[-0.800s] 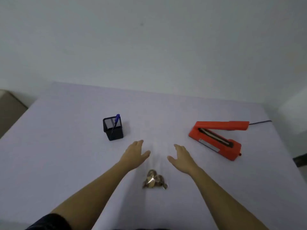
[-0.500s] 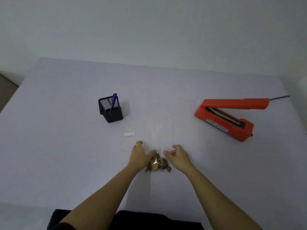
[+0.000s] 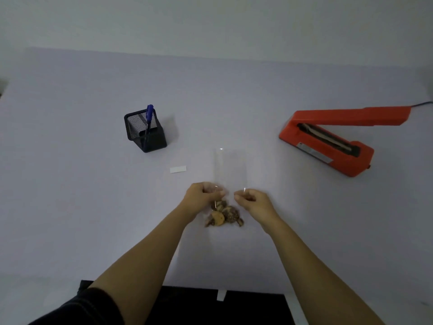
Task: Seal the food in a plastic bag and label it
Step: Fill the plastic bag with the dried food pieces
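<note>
Clear plastic bag (image 3: 230, 170) lies flat on the surface (image 3: 93, 207), food (image 3: 223, 216) at its near end; your left hand (image 3: 203, 195) and right hand (image 3: 254, 201) pinch its sides just beyond the food; sealing seems in hand; next, carry its mouth to the red sealer (image 3: 328, 137).

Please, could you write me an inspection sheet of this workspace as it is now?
Surface: table with pale cloth.
Job's things: clear plastic bag lying flat; brown food at its near end, inside or not cannot tell; white label; orange sealer, arm raised; blue pen in black mesh holder.
Clutter: small white tag at the near edge.
Hands: left hand and right hand both pinch the bag.
Cables: dark cable behind the sealer.
Surroundings: plain white wall.
</note>
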`<state>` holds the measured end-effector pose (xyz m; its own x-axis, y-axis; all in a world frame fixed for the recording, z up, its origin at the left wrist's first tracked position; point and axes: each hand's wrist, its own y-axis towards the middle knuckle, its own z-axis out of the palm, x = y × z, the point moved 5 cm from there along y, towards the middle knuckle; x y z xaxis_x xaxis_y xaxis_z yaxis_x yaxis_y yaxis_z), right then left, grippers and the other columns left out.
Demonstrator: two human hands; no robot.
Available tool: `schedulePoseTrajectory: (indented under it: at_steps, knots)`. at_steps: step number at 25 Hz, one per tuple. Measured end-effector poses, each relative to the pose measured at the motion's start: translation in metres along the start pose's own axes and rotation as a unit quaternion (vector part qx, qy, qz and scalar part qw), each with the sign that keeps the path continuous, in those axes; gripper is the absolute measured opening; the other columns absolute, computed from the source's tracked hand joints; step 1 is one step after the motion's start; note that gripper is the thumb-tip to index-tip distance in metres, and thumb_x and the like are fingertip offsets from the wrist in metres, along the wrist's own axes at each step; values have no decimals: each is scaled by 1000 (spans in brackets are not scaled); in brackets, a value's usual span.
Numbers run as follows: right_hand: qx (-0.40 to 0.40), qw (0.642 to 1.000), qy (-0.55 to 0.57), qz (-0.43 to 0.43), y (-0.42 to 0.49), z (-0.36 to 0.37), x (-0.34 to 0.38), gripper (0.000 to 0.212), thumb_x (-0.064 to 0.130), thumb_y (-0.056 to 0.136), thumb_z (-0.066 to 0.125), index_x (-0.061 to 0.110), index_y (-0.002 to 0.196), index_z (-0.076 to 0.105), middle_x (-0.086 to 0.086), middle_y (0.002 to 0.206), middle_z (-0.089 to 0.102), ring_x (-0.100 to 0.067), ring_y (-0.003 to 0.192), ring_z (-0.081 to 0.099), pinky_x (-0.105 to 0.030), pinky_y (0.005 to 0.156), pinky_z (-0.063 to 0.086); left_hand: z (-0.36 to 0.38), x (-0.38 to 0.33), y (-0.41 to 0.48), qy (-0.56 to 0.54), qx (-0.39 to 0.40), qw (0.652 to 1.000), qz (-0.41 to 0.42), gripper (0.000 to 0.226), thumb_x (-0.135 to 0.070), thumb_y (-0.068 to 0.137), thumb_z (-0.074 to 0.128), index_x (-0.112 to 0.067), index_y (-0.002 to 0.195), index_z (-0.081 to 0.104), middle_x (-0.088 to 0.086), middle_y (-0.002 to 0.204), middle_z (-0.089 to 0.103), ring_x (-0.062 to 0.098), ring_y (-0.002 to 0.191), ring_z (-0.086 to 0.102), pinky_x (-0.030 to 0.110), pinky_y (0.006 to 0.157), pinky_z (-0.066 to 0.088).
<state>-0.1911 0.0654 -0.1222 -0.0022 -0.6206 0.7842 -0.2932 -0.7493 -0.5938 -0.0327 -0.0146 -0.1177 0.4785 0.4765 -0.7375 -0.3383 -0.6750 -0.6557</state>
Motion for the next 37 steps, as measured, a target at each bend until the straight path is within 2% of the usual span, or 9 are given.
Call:
schedulePoseTrajectory:
  at_steps: [6,10,14,18,22,27,32,34,37]
  knots:
    - [27,998,62,13,-3,2,-8,3,13,87,62,13,89,64,2,85,64,-12,82,60,-18,74,48,2,-6,-3,14,46,998,41,13,-22,79,73,-12,86,68,10,79,65,20,72,61,29,70,52]
    - [36,993,111,3,-6,3,-11,4,10,87,61,13,84,61,-5,90,69,-19,87,67,-26,80,53,2,-6,-7,30,79,995,56,24,-23,81,71,-14,104,69,5,90,70,16,87,66,22,81,52]
    - [42,992,121,-17,-7,6,-14,10,11,87,62,20,90,64,-7,95,68,-21,92,67,-34,87,52,-1,-5,-6,34,65,995,70,21,-19,78,74,-14,99,73,6,95,74,13,90,68,21,84,51]
    - [47,988,150,-10,-9,4,-11,17,15,84,65,26,98,65,-3,95,66,-18,93,66,-29,87,51,0,-8,-7,62,79,991,90,22,-25,79,73,-21,101,72,-4,100,72,7,95,66,21,87,51]
    - [36,996,69,-34,-8,2,-7,14,13,78,72,18,90,68,-1,85,67,-14,84,64,-20,76,51,1,-10,-6,104,84,986,103,21,-21,78,73,-18,100,71,-1,95,73,6,88,68,19,84,52]
    - [18,998,37,-55,-2,-1,-3,10,9,76,73,18,75,68,-2,82,70,-18,83,66,-28,79,53,1,-11,-4,105,65,985,119,23,-20,79,73,-15,101,72,-3,95,72,1,88,65,11,78,51]
    - [42,995,45,-74,-6,-1,3,13,5,78,71,16,84,67,-3,79,69,-14,77,67,-22,73,54,-1,-9,-3,110,66,985,116,23,-21,80,72,-15,103,73,-1,96,72,-1,86,65,10,77,50]
    - [51,994,69,-65,-7,-2,3,20,5,79,70,21,90,67,-3,81,69,-14,79,67,-24,76,55,0,-8,-4,100,69,987,109,22,-22,80,72,-16,101,73,-2,95,73,-2,86,65,11,79,50]
    - [58,996,58,-41,-4,-2,-1,11,12,79,72,21,85,70,-2,90,71,-16,89,67,-27,82,53,0,-7,-2,115,70,984,114,21,-25,80,72,-19,100,74,-5,96,73,2,92,65,17,86,48]
